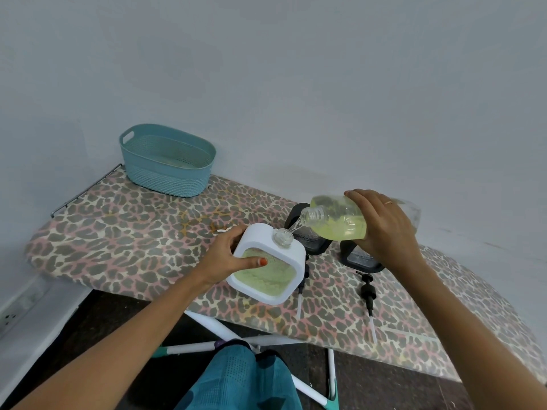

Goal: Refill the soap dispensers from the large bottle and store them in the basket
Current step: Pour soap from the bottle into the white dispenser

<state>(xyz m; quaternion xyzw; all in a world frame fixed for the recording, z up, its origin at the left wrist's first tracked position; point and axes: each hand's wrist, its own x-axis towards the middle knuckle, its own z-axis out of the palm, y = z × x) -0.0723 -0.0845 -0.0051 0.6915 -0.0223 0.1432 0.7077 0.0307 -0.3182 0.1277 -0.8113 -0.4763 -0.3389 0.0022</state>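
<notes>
Refilling is in hand: soap is being poured from the large bottle (340, 220), gripped in the curled fingers of the right hand (381, 226), into the white dispenser (297, 261). The dispenser is held tilted at the near edge of the surface (133, 232), clamped by the left hand (228, 255). Next, a pump (367, 291) must likely be refitted. The basket (168, 173) stands well apart, far left.

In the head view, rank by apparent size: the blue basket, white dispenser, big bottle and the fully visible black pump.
1. blue basket
2. white dispenser and big bottle: too close to rank; the right hand covers part of the bottle
3. black pump
</notes>
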